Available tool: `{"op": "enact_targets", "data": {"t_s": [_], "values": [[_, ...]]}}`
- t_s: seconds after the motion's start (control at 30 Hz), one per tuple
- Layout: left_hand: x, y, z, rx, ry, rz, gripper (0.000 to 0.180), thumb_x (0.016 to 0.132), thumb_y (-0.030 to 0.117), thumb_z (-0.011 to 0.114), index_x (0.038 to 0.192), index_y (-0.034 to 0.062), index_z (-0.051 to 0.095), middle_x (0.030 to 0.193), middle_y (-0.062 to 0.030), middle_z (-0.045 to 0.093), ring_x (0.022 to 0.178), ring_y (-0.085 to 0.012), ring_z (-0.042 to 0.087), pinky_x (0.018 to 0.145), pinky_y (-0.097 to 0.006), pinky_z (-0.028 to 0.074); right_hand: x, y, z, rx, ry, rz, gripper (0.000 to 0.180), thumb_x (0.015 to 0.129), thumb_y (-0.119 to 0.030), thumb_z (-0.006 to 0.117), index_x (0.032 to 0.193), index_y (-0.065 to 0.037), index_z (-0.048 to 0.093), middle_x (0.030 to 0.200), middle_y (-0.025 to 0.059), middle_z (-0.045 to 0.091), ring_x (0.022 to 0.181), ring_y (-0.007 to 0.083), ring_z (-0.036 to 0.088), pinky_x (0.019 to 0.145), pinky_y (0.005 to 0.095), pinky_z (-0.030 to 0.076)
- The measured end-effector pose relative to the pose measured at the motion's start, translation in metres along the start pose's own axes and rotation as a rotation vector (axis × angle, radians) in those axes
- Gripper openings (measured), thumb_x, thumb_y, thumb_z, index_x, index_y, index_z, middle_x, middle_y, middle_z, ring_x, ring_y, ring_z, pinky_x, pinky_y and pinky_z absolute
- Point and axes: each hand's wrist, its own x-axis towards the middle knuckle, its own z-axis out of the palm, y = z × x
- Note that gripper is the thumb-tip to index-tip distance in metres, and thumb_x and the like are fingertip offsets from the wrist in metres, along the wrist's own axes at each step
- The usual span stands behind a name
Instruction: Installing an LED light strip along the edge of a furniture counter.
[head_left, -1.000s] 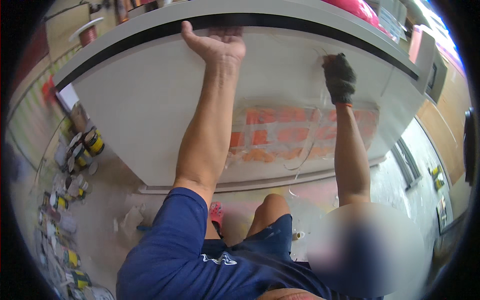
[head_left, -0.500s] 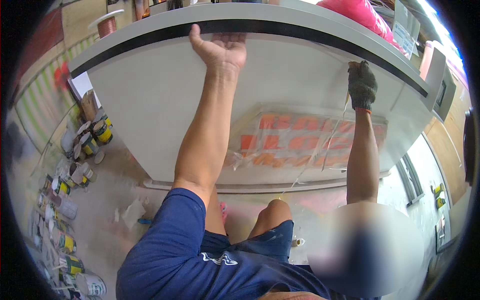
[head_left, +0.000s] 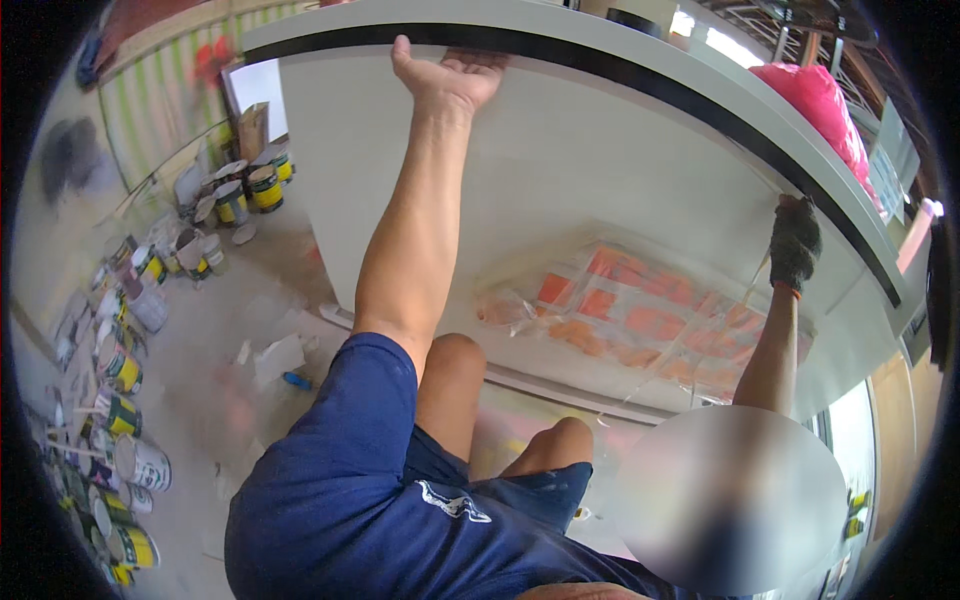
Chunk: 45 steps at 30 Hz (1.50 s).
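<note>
A big pale grey counter-like unit [head_left: 400, 200] stands before me, with a black band [head_left: 620, 68] below its top slab. My left hand [head_left: 450, 78] is bare, palm turned up, fingers stretched against the panel at the band's lower edge; the fingertips are partly hidden. In a dark knitted glove, my right hand [head_left: 795, 242] is closed just under the band farther right. A thin pale strip [head_left: 757, 277] hangs from it toward clear plastic film [head_left: 660, 320] on the panel, over red-orange shapes. What lies inside the fist is mostly hidden.
Many paint cans [head_left: 120, 365] line the left wall. Paper scrap [head_left: 280, 357] and a small blue object [head_left: 297, 381] lie on the floor. A pink bag [head_left: 818, 105] sits on the unit's top. A blurred disc covers the lower right.
My view has swung, so the unit appears tilted, its right side lower. My left hand stays at the band; my gloved right hand appears farther right and lower, still closed by the band.
</note>
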Motion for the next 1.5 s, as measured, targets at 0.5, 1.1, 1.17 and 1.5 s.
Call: {"op": "enact_targets", "data": {"t_s": [0.5,1.1,1.17,1.5], "values": [[0.025,0.063,-0.002,0.139,-0.088,0.312,0.072,0.09,0.057,0.036,0.144,0.0095,0.035,0.144,-0.0136,0.04,0.133,-0.0284,0.04,0.109,-0.054,0.032,0.002,0.004,0.006,0.047,0.052,0.058,0.029,0.093,-0.031,0.056,0.103,-0.007,0.069,0.097,0.0135,0.07,0.092,0.0335,0.065,0.084,0.0418,0.049],[-0.025,-0.063,0.018,-0.06,-0.028,-0.12,0.077,0.084,0.066,0.039,0.135,0.0091,0.045,0.137,-0.0124,0.046,0.129,-0.0297,0.041,0.106,-0.057,0.033,-0.001,0.011,-0.001,0.046,0.123,-0.104,0.039,0.094,-0.04,0.051,0.115,-0.01,0.064,0.103,0.0202,0.066,0.096,0.0403,0.062,0.082,0.0503,0.048],[-0.024,-0.058,0.013,-0.042,-0.038,-0.104,0.082,0.083,0.067,0.041,0.139,0.0068,0.04,0.14,-0.0153,0.041,0.133,-0.032,0.035,0.109,-0.059,0.026,0.001,-0.02,-0.012,0.029,0.067,-0.05,0.034,0.091,-0.037,0.055,0.106,-0.009,0.066,0.097,0.0196,0.067,0.09,0.0405,0.062,0.079,0.0493,0.049],[-0.048,-0.129,0.022,0.004,-0.035,-0.181,0.089,0.082,0.068,0.043,0.142,0.0031,0.03,0.138,-0.0145,0.04,0.136,-0.0315,0.03,0.114,-0.055,0.018,-0.001,-0.017,-0.018,0.033,0.009,-0.017,0.029,0.09,-0.039,0.053,0.091,-0.011,0.064,0.083,0.017,0.066,0.079,0.0412,0.062,0.069,0.0526,0.048]]}}
